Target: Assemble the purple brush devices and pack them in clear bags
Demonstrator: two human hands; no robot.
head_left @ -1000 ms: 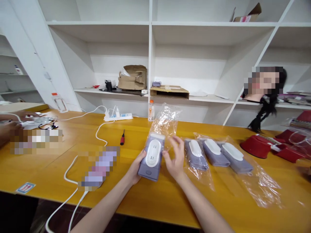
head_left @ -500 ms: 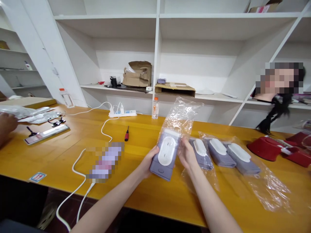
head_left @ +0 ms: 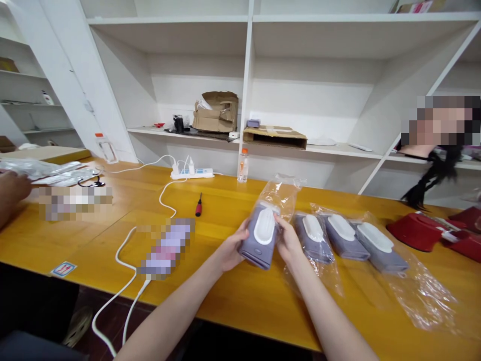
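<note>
Both my hands hold a purple-grey box-shaped case with a raised white oval piece (head_left: 264, 226), tilted just above the table. A clear plastic bag (head_left: 281, 193) spreads out behind its far end. My left hand (head_left: 232, 249) grips the case along its left side. On the right side, my right hand (head_left: 288, 239) is closed around the edge, with fingertips near the far end of the white oval. Beside it lie three like cases, a near one (head_left: 313, 235), a middle one (head_left: 343, 236) and a far right one (head_left: 381, 245), in or on clear plastic.
A phone-like item (head_left: 167, 248), blurred out, lies left with a white cable (head_left: 141, 296). Behind are a red screwdriver (head_left: 199, 206), a power strip (head_left: 192, 173) and a bottle (head_left: 243, 166). Red stands (head_left: 415, 230) sit right. Another person's hand (head_left: 14, 193) is at far left.
The held case has tipped and come slightly nearer the table, and its bag has sunk lower. Dark slots seen on its white oval no longer show. My right fingers have moved over its edge.
</note>
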